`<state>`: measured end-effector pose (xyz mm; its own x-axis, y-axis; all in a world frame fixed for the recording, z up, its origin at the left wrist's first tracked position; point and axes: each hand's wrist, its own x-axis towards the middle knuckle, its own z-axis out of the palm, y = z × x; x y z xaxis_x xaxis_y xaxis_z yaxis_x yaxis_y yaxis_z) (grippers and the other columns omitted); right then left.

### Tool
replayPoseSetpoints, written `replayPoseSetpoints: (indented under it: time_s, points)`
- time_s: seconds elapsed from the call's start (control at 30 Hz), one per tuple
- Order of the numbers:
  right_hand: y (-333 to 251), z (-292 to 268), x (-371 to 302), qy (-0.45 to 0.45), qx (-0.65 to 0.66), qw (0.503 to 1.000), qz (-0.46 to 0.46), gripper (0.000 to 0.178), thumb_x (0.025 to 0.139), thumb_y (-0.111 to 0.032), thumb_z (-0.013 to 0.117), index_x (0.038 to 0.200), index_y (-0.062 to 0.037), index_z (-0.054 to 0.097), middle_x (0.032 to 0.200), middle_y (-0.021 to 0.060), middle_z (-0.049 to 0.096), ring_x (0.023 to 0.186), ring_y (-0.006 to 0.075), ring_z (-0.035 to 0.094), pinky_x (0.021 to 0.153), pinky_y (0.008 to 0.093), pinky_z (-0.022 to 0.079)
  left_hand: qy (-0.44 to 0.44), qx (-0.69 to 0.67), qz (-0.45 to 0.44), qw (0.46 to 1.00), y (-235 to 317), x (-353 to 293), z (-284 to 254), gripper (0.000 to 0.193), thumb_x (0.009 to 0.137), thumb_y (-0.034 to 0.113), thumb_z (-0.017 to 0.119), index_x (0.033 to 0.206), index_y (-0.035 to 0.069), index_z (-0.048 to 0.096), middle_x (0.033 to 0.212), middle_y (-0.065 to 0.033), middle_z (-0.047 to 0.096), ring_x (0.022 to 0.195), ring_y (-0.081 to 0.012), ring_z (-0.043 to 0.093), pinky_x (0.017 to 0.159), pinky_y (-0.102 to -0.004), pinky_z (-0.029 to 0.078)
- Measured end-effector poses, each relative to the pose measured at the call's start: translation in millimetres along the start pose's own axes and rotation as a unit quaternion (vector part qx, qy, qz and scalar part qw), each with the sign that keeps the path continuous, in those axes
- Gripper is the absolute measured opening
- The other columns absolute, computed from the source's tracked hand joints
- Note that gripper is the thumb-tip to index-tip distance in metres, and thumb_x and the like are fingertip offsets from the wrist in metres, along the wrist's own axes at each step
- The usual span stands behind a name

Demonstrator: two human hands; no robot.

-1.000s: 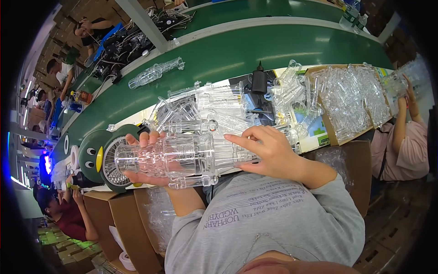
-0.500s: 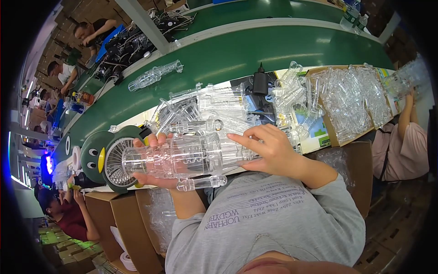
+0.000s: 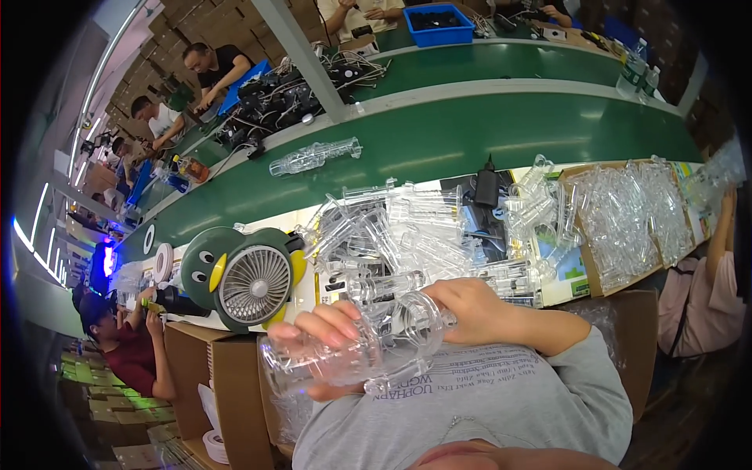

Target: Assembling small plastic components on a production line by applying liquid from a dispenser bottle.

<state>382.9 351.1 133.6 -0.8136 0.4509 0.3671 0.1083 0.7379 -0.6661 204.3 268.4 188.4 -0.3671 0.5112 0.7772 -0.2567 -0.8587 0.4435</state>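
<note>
In front of my chest I hold a clear plastic cylindrical body (image 3: 403,341), tilted with its wide end toward the lower left. My left hand (image 3: 333,337) is closed around the wide part, its fingers over the top. At the opposite end, my right hand (image 3: 470,312) is closed on the ringed rim; some of its fingers are hidden. A clear side tube (image 3: 385,285) sticks out along the body's far side, and another lies along its near side. Just beyond my hands is a pile of loose clear plastic parts (image 3: 427,235) on the bench.
A green penguin-shaped fan (image 3: 254,283) stands left of my hands. A black nozzle bottle (image 3: 486,185) is behind the pile. One clear assembly (image 3: 316,157) lies on the green bench (image 3: 423,133). At right is a carton of clear parts (image 3: 627,219). Co-workers sit around.
The clear body has turned and tilted, its wide end now lower and nearer me. My right hand has moved from its side onto its rim. The view has shifted too.
</note>
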Motion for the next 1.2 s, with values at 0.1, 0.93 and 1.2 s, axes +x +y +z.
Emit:
replayPoseSetpoints:
  time_s: [0.1, 0.93, 1.2]
  points:
    - [-3, 9, 0, 0.06, 0.004, 0.998, -0.006, 0.048, 0.063, -0.015, 0.067, 0.107, -0.0042, 0.052, 0.073, 0.0062, 0.058, 0.066, 0.0248, 0.061, 0.057, 0.035, 0.048, 0.051, -0.009, 0.062, 0.997, -3, 1, 9, 0.064, 0.077, 0.045, 0.066, 0.114, 0.005, 0.031, 0.08, -0.013, 0.054, 0.071, -0.0266, 0.056, 0.066, -0.0417, 0.044]
    - [-23, -22, 13, 0.027, -0.064, 0.998, 0.004, 0.045, 0.06, -0.014, 0.069, 0.102, -0.0022, 0.056, 0.081, 0.011, 0.061, 0.069, 0.0287, 0.061, 0.061, 0.0362, 0.048, 0.035, -0.053, 0.103, 0.993, -7, -8, -4, 0.068, 0.076, 0.046, 0.067, 0.12, 0.007, 0.033, 0.084, -0.0086, 0.051, 0.076, -0.0209, 0.052, 0.07, -0.037, 0.041]
    - [-21, -51, 23, -0.035, -0.142, 0.989, 0.024, 0.066, 0.062, -0.025, 0.075, 0.12, -0.0083, 0.05, 0.11, 0.0102, 0.056, 0.105, 0.0272, 0.051, 0.088, 0.0387, 0.038, 0.037, 0.06, 0.136, 0.988, -8, -7, -28, 0.068, 0.077, 0.054, 0.06, 0.123, 0.01, 0.034, 0.088, -0.0046, 0.046, 0.085, -0.0188, 0.046, 0.085, -0.0393, 0.037]
